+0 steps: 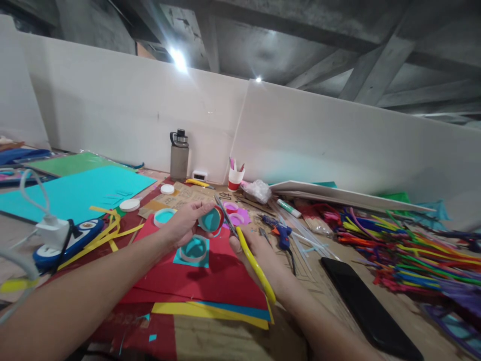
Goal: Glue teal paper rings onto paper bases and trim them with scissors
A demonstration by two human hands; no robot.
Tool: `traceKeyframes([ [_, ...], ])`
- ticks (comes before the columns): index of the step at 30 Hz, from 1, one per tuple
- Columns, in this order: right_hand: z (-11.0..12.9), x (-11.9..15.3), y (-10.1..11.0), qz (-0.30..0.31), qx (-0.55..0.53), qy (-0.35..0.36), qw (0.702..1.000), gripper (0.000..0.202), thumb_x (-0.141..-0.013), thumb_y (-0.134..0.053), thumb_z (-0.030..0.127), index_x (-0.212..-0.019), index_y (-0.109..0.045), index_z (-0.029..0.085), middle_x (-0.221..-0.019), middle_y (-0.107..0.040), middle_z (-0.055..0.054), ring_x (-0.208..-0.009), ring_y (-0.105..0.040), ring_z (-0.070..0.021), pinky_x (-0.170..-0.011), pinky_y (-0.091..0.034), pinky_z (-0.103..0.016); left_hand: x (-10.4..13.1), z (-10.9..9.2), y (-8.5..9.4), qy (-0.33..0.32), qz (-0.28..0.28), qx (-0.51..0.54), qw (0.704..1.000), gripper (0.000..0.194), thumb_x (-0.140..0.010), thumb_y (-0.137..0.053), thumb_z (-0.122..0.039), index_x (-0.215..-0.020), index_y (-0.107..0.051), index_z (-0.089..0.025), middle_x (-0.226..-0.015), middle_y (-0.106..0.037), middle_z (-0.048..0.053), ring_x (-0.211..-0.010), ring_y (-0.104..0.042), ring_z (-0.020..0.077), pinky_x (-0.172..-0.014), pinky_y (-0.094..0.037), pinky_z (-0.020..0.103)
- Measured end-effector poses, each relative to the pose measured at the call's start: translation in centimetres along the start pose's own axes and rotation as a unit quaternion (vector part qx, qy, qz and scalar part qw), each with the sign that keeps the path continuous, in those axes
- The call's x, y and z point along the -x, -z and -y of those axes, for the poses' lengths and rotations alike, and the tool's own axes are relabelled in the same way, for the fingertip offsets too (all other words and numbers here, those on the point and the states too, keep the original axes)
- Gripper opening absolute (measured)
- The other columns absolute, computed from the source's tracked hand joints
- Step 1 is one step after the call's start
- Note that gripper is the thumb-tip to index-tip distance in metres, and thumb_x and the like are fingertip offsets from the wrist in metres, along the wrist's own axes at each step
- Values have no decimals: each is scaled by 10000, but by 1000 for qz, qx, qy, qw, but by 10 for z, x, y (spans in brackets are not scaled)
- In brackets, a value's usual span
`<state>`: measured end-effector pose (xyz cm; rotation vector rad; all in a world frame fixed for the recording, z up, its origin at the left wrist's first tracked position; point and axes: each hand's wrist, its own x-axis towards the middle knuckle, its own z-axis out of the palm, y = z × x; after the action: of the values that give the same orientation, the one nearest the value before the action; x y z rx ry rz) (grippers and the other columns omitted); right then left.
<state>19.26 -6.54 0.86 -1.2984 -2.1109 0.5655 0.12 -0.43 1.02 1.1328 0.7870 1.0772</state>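
Observation:
My left hand (188, 220) is closed on a small round teal piece (209, 220) with a red edge, held up over the red paper (169, 283). In my right hand (255, 245) are yellow-handled scissors (252, 258), their blades pointing up and away beside the teal piece's right side. Under the hands, a white ring (193, 258) with teal inside rests on a teal square on the red paper. Another white-rimmed teal round (164, 216) lies behind my left wrist. Pink rounds (236, 219) sit beyond the scissors.
A grey bottle (179, 158) and a cup of pens (236, 178) stand at the back. Rightward lie a blue glue gun (282, 235), a black phone (366, 306) and colourful pipe cleaners (413, 250). Teal card (82, 190), yellow strips (101, 240) and a white plug (52, 229) are at left.

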Motion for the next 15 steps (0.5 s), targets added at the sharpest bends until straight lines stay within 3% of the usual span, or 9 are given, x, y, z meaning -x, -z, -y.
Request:
traceKeyframes([
  [15, -6, 0, -3, 2, -7, 19, 1000, 281, -916, -383, 445, -804, -440, 194, -673, -443, 42, -600, -390, -111, -536, -285, -224, 1, 0, -1, -6, 6, -44, 999, 330, -725, -653, -460, -807, -552, -156, -620, -564, -14, -477, -529, 97, -408, -498, 232],
])
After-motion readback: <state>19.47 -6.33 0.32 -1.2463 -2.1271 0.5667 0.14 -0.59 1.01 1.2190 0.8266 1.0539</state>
